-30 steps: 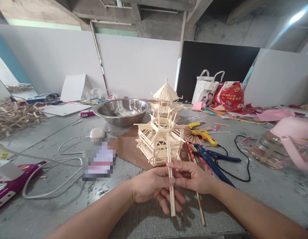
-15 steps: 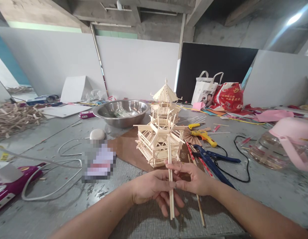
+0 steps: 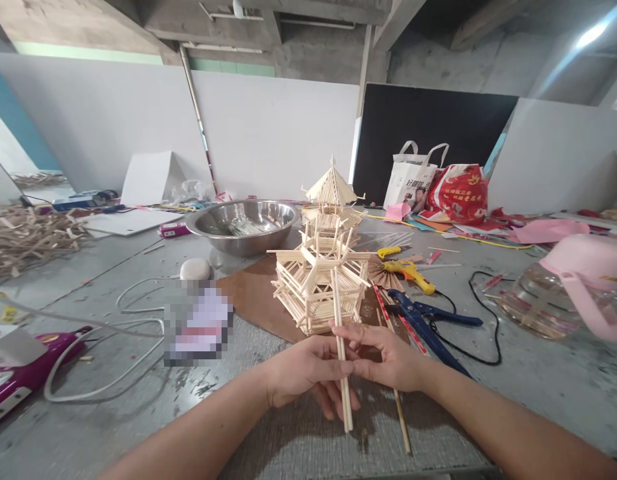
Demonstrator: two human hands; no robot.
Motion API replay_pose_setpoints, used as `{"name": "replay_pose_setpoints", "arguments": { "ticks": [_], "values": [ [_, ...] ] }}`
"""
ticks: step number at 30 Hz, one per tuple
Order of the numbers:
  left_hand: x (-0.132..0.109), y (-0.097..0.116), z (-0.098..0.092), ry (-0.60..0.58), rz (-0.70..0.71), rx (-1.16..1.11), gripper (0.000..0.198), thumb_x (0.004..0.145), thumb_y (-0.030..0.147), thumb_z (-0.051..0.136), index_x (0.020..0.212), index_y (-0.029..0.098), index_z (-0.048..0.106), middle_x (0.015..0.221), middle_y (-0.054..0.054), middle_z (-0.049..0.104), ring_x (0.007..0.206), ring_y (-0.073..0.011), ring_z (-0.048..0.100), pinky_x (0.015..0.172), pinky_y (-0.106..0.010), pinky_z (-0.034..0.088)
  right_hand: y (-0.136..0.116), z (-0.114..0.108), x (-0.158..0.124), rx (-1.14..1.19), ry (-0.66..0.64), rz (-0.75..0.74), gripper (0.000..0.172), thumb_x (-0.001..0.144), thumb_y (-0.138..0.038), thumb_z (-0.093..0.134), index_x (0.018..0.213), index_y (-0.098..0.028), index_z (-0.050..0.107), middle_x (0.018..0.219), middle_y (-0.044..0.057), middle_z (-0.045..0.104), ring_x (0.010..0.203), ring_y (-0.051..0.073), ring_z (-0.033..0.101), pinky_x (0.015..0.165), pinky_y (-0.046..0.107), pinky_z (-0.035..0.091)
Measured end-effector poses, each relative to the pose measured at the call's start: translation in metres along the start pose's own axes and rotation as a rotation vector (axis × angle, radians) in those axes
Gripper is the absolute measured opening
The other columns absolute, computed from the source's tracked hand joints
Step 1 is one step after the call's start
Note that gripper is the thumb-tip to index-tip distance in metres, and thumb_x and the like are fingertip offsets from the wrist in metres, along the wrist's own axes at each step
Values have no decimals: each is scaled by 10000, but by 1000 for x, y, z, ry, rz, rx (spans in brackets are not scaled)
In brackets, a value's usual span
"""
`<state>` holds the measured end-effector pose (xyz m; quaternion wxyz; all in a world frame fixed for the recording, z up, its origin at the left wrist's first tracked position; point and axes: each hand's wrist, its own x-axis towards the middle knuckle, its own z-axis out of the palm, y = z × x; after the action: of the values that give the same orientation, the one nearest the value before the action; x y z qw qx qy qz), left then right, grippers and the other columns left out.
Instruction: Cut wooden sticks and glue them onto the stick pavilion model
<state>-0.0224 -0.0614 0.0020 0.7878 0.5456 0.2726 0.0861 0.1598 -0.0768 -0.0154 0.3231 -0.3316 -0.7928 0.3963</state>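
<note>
Left hand (image 3: pixel 301 370) and right hand (image 3: pixel 391 357) both closing on thin wooden sticks (image 3: pixel 347 400), two by the look of it. Sticks sitting between the hands, long axis running away from the person toward the stick-built pagoda model (image 3: pixel 321 275), far ends leaning slightly left. Far ends overlapping the pagoda's front lower tier in this view; cannot tell if touching. Right fingertips gripping farther up, nearer the pagoda; left thumb pressing across the sticks lower down, left fingers curling underneath. Thumbs almost meeting. Both forearms angling inward from the bottom corners, hands hovering just in front of the pagoda. Pagoda standing upright on a brown board (image 3: pixel 253 300). Blue-handled cutter (image 3: pixel 423 327) and yellow glue gun (image 3: pixel 411 273) lying to its right; loose stick (image 3: pixel 402 423) lying beneath the right hand.
</note>
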Motion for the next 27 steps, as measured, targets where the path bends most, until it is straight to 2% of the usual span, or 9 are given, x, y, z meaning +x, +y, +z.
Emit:
{"name": "replay_pose_setpoints", "arguments": {
  "ticks": [5, 13, 16, 19, 24, 27],
  "values": [
    [0, -1, 0, 36, 7, 19, 307, 715, 383, 562, 892, 134, 540, 683, -67, 646, 479, -103, 578, 388, -147, 389, 1, 1, -1, 3, -4, -2, 482, 762, -324, 516, 1228, -233, 427, 1118, 70, 526, 782, 115, 529, 750, 288, 433],
    [0, 2, 2, 102, 34, 28, 294, 718, 372, 557, 861, 116, 567, 685, -67, 637, 484, -101, 574, 417, -167, 415, -2, 0, 0, -25, 9, -14, 472, 776, -307, 496, 1231, -201, 427, 916, 51, 588, 804, 131, 542, 737, 278, 437],
    [1, 2, 2, 119, 59, 47, 282, 714, 372, 560, 835, 118, 569, 678, -58, 631, 508, -105, 575, 436, -178, 425, -1, -1, -1, -42, 5, -10, 475, 771, -303, 502, 1228, -196, 431, 1049, 80, 566, 870, 147, 542, 768, 292, 433],
    [2, 1, 1, 129, 69, 66, 299, 704, 398, 563, 813, 120, 569, 688, -56, 628, 525, -111, 578, 440, -182, 417, 0, -1, -1, -63, -4, -18, 493, 764, -290, 509, 1240, -204, 415, 1214, 100, 479, 983, 174, 517, 806, 306, 423],
    [3, 0, 0, 137, 58, 103, 321, 702, 427, 552, 793, 120, 567, 702, -55, 620, 537, -113, 577, 450, -188, 411, 0, -2, -1, -90, -17, -21, 523, 750, -265, 523, 1253, -203, 395, 1250, 99, 457, 1099, 200, 449, 830, 313, 419],
    [3, 0, -1, 133, 54, 131, 317, 719, 419, 536, 805, 115, 567, 713, -59, 615, 543, -109, 575, 451, -185, 408, 0, -2, -1, -93, -26, -7, 539, 746, -252, 527, 1261, -197, 381, 1266, 106, 439, 1063, 193, 483, 828, 317, 423]
  ]
}}
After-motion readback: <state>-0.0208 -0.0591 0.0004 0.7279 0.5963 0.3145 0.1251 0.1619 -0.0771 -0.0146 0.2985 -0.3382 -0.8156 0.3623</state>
